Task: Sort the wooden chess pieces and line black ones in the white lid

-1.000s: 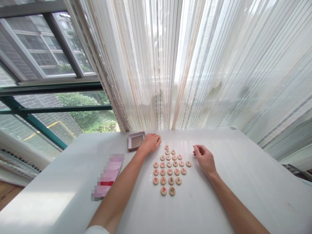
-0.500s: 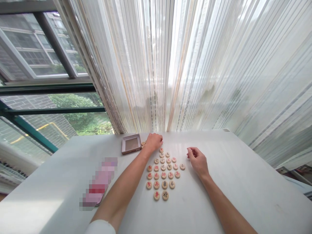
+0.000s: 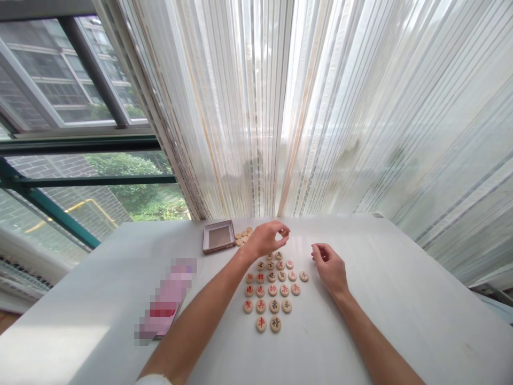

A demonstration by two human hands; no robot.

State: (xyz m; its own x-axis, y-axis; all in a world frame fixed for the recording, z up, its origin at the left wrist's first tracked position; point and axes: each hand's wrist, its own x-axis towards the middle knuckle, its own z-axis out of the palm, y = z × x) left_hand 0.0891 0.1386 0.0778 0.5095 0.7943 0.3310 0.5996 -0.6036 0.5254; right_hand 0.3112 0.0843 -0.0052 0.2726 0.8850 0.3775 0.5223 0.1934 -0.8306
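Several round wooden chess pieces (image 3: 273, 289) with red and black characters lie in rows on the white table (image 3: 385, 299). My left hand (image 3: 267, 238) hovers above the top of the rows, its thumb and finger pinched on one wooden piece (image 3: 285, 233). Behind that hand sits a small pile of loose pieces (image 3: 243, 237) next to an open shallow box (image 3: 218, 236). My right hand (image 3: 329, 266) rests on the table to the right of the rows, fingers curled; what it holds, if anything, is hidden.
A pink blurred object (image 3: 166, 300) lies on the table at the left. Sheer striped curtains (image 3: 320, 107) hang right behind the table's far edge. A window (image 3: 72, 107) fills the left.
My left hand lifted off the loose pile by the box and moved right with one piece pinched in it. The pile now shows. My right hand stayed put.
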